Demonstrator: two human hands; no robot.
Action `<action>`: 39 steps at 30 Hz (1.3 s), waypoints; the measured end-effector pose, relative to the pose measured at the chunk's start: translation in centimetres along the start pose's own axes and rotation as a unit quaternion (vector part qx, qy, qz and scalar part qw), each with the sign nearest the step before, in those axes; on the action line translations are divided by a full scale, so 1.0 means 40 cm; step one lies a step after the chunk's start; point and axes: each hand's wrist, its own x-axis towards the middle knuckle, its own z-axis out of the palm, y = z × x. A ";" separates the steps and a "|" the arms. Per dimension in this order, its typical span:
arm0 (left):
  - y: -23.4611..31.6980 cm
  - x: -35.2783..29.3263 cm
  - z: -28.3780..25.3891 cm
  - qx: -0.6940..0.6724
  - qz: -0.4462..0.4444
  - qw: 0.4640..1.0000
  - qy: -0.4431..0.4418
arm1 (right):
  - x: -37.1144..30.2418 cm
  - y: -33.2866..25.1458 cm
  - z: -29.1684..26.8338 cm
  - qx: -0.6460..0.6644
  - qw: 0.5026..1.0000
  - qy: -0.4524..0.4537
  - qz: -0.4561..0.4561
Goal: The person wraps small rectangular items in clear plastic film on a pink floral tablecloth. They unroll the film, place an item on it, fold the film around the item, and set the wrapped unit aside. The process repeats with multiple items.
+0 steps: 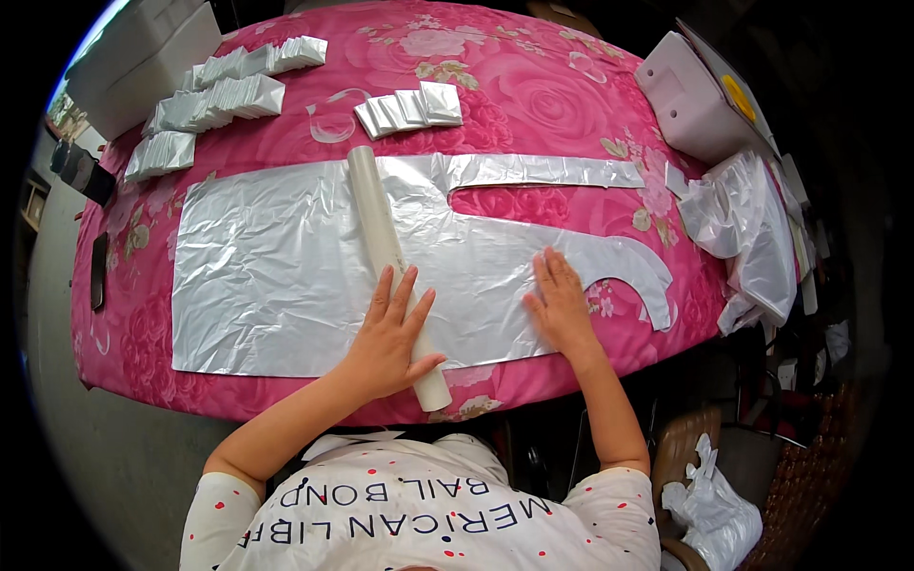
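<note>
A thin silvery-white plastic apron (276, 266) lies spread flat on the table, its neck loop and a curved strap pointing right. Across its middle rests a long pale tube (373, 205), slightly slanted, its near end reaching past the apron's edge. My left hand (390, 338) lies with fingers spread over the lower part of the tube, palm down and not wrapped round it. Further right, my right hand (560, 300) presses flat on the apron beside the curved cut-out, fingers stretched out. Small creases run across the sheet on the left of the tube.
Stacks of folded silvery packets (217, 103) stand at the far left, with a smaller row (411, 109) at the far middle. A pink floral cloth (533, 71) covers the table. White foam boxes (700, 90) and clear plastic bags (743, 224) sit on the right. A dark phone (99, 271) lies left.
</note>
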 end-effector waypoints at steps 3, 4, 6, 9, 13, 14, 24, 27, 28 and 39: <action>0.026 0.011 0.010 0.005 0.013 1.000 0.003 | -0.045 0.193 -0.021 -0.029 0.992 0.065 0.105; 0.033 0.011 0.014 0.013 0.016 1.000 0.004 | -0.064 0.244 -0.025 -0.041 0.986 0.076 0.143; 0.051 0.013 0.024 0.024 0.027 0.999 -0.001 | -0.110 0.327 -0.033 -0.073 0.970 0.106 0.208; 0.079 0.014 0.037 0.034 0.039 0.999 -0.017 | -0.149 0.361 -0.044 -0.069 0.951 0.144 0.264; 0.095 0.021 0.044 0.035 0.052 0.998 -0.027 | -0.145 0.332 -0.051 -0.073 0.936 0.211 0.271; 0.097 0.024 0.045 0.038 0.054 0.997 -0.029 | -0.137 0.311 -0.066 -0.068 0.933 0.218 0.277; 0.089 0.031 0.002 -0.462 -0.071 0.884 0.021 | -0.026 -0.217 -0.125 0.395 0.900 0.124 0.135; 0.058 0.050 -0.024 -0.635 -0.248 0.731 -0.031 | -0.028 -0.352 -0.124 0.467 0.884 -0.023 0.012; 0.030 0.043 -0.038 -0.636 -0.254 0.727 -0.042 | -0.030 -0.381 -0.127 0.465 0.883 -0.052 -0.036; -0.439 -0.274 -0.356 -0.387 -0.417 0.823 -0.012 | -0.124 -0.395 -0.127 0.206 0.971 -0.099 0.069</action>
